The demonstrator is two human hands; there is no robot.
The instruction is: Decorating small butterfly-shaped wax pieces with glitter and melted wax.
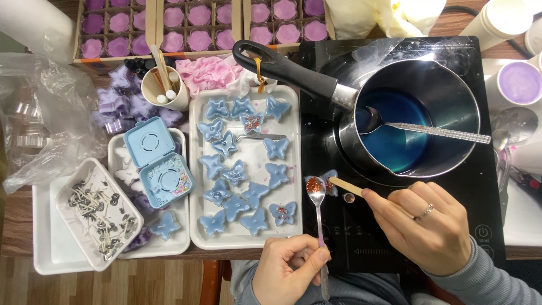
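I am pinching the thin metal spoon (pixel 318 210) in my left hand (pixel 288 270), fingers closed on its handle; its long axis is running straight away from me, the bowl of red glitter pointing at the steel saucepan of blue liquid (pixel 415 116). My right hand (pixel 430 227) is gripping a flat wooden stick (pixel 346 186), angled up-left, its tip beside the spoon's bowl over a blue butterfly-shaped wax piece (pixel 329 181) on the black cooktop (pixel 480 186).

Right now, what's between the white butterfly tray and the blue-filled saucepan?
Head view: the glitter spoon in the left hand, over a blue butterfly on the black cooktop, between tray and saucepan.
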